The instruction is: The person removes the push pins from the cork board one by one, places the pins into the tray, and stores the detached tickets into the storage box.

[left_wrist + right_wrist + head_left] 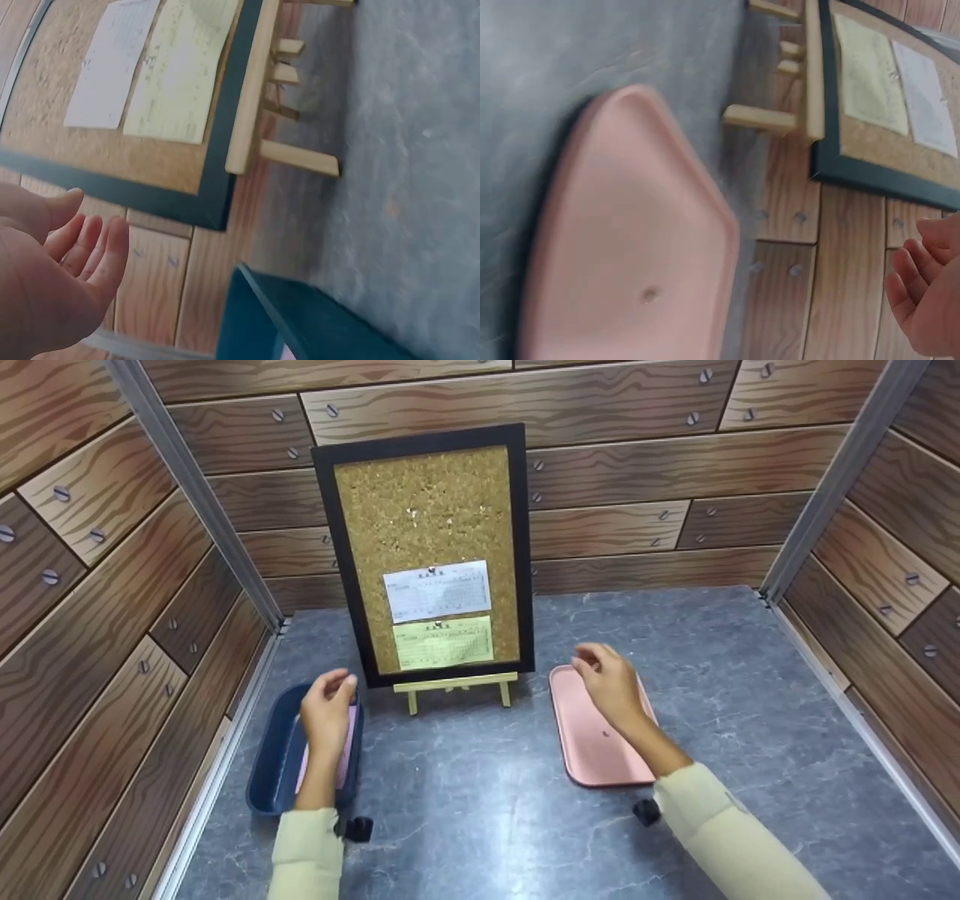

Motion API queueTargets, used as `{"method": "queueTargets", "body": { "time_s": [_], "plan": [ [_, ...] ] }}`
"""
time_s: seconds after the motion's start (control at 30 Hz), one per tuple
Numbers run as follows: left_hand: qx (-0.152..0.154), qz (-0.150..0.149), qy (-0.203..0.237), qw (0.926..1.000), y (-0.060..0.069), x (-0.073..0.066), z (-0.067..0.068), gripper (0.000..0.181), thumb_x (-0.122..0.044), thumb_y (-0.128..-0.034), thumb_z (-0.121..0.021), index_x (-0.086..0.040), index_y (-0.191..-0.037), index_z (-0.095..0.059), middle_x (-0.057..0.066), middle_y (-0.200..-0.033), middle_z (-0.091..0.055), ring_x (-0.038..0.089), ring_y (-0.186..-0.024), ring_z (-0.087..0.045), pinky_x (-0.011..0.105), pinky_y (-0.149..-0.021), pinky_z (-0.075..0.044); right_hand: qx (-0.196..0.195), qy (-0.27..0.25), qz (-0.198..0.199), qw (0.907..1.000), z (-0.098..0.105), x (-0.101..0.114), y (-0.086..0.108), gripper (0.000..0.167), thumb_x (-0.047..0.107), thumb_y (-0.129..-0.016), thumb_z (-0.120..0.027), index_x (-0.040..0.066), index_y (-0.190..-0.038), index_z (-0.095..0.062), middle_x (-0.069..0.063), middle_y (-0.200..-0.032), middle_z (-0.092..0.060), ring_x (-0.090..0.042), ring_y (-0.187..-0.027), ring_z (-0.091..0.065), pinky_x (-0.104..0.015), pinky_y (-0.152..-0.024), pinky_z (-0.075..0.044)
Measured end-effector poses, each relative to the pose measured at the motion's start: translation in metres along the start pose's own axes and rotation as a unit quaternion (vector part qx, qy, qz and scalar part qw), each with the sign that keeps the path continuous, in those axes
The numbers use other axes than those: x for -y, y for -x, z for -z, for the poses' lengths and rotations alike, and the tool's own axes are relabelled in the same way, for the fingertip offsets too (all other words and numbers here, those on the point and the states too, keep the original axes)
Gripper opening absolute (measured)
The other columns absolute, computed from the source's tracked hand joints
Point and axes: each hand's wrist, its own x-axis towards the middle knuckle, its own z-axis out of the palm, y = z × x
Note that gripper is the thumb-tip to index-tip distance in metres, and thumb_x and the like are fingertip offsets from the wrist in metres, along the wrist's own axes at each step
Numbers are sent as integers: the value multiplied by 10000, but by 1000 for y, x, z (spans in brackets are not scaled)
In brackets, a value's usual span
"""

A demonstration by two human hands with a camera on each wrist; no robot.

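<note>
A black-framed cork board (427,525) leans on a small wooden easel (456,682). Two slips are pinned low on it, a white one (437,591) above a yellow-green one (444,643). The left hand (327,712) hovers over a dark blue bin (262,780) holding something pink, partly hidden. Over the pink tray (592,757) hangs the right hand (611,686); a tiny object (606,733) lies in that tray. In the left wrist view the left hand (64,274) has loosely bent fingers and holds nothing. The right hand (930,289) looks likewise empty in the right wrist view.
Wood-patterned walls (637,472) enclose the grey marbled tabletop (480,780) at the back and both sides. Metal rails (202,825) run along the table's side edges. Each wrist carries a small black device, seen beside the left cuff (358,829) and the right cuff (646,811).
</note>
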Motion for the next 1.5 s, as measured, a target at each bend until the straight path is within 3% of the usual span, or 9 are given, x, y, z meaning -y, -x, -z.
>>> {"method": "queueTargets", "body": {
  "time_s": [0.33, 0.57, 0.73, 0.87, 1.07, 1.3, 1.5],
  "plan": [
    [13, -345, 22, 9994, -17, -27, -34, 215, -75, -928, -699, 39, -1109, -701, 201, -1033, -716, 9, -742, -595, 133, -699, -490, -32, -186, 628, 9978, -24, 50, -37, 188, 89, -897, -738, 11, -1067, -740, -110, -941, -713, -226, -843, -652, -377, -796, -539],
    [72, -579, -39, 9983, -30, -44, -52, 233, -99, -923, -709, 21, -1122, -701, 180, -1049, -713, 81, -818, -598, 166, -748, -462, -3, -256, 959, 9951, -42, 80, -60, 192, 99, -903, -733, 3, -1068, -733, -118, -944, -708, -252, -845, -654, -407, -805, -538],
    [-66, -550, -181, 9983, -39, -52, -61, 239, -132, -921, -714, -13, -1129, -709, 157, -1056, -722, 134, -857, -623, 186, -761, -456, -18, -112, 1126, 9936, -53, 98, -72, 178, 98, -900, -736, 17, -1058, -737, -115, -955, -710, -270, -883, -663, -425, -841, -526],
    [-91, -544, -21, 9985, -47, -58, -67, 236, -112, -923, -709, -5, -1133, -704, 171, -1055, -714, 177, -889, -639, 194, -774, -470, -13, -14, 1279, 9918, -61, 110, -82, 172, 103, -900, -735, 22, -1052, -734, -112, -946, -705, -266, -876, -655, -411, -836, -525],
    [-23, -552, 23, 9985, -54, -64, -79, 251, -113, -928, -692, -1, -1153, -690, 174, -1079, -705, 246, -978, -664, 303, -878, -516, 19, 203, 1524, 9881, -75, 123, -94, 176, 123, -901, -739, 26, -1049, -735, -103, -927, -707, -261, -866, -651, -397, -822, -526],
    [-111, -552, -171, 9983, -62, -72, -92, 276, -116, -914, -703, -15, -1171, -687, 148, -1062, -699, 255, -986, -667, 353, -902, -513, 99, 526, 1651, 9848, -96, 141, -108, 173, 181, -924, -721, 64, -1051, -734, -76, -965, -721, -236, -892, -658, -368, -823, -536],
    [23, -434, -179, 9989, -64, -74, -97, 311, -113, -923, -694, -17, -1218, -676, 153, -1119, -677, 257, -1008, -640, 353, -926, -504, 226, 655, 1740, 9823, -112, 150, -115, 148, 184, -941, -700, 73, -1034, -731, -62, -975, -721, -231, -911, -662, -369, -819, -533]
  ]
}}
